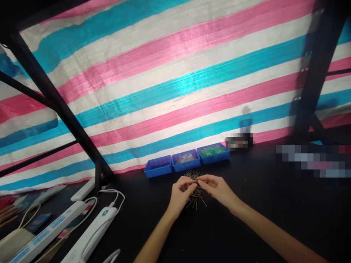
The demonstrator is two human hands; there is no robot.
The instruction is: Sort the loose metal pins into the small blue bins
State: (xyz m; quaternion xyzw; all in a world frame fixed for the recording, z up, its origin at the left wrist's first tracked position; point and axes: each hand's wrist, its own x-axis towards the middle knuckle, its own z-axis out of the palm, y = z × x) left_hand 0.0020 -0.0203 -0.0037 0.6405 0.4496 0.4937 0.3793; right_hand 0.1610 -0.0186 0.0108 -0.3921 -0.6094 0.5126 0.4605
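Both hands meet over a loose pile of thin, dark metal pins or screws (196, 201) on the black table. My left hand (182, 191) has its thumb and forefinger brought together at the pile's left side. From the right, my right hand (218, 188) pinches at the same spot, its fingertips almost touching the left ones. What lies between the fingertips is too small to make out. Just beyond the pile stand three blue bins: a left bin (145, 172) with dark contents, a middle bin (187, 167) with clear, whitish pieces, and a right bin (216, 158) with green pieces.
White power strips (94, 233) with looping cables lie at the left. A black metal frame post (63, 113) rises there. A striped plastic sheet (175, 87) hangs behind the table (263, 204). Blurred-out items are at the right back.
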